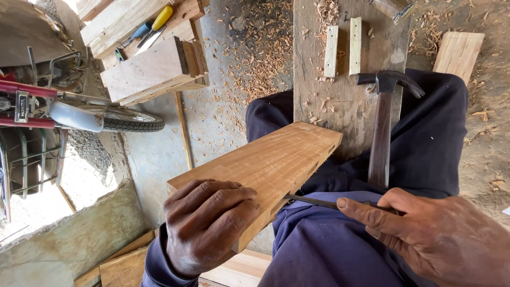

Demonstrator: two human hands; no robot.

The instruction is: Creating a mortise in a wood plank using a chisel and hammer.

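Right, my left hand point(204, 226) is clamped over the near end of the thick tan wooden block with a notched far end point(265, 165), resting across my lap. My right hand point(441, 239) pinches a thin dark metal blade point(313, 201), tip touching the block's side edge. I'd keep the blade flat & the block pinned firm. Block's long axis runs near-left to far-right, notched end pointing toward the grey plank worktop point(345, 101) w/ the claw hammer point(383, 122).

hammer point(383, 127), wheel point(127, 121), two wooden strips point(342, 49)
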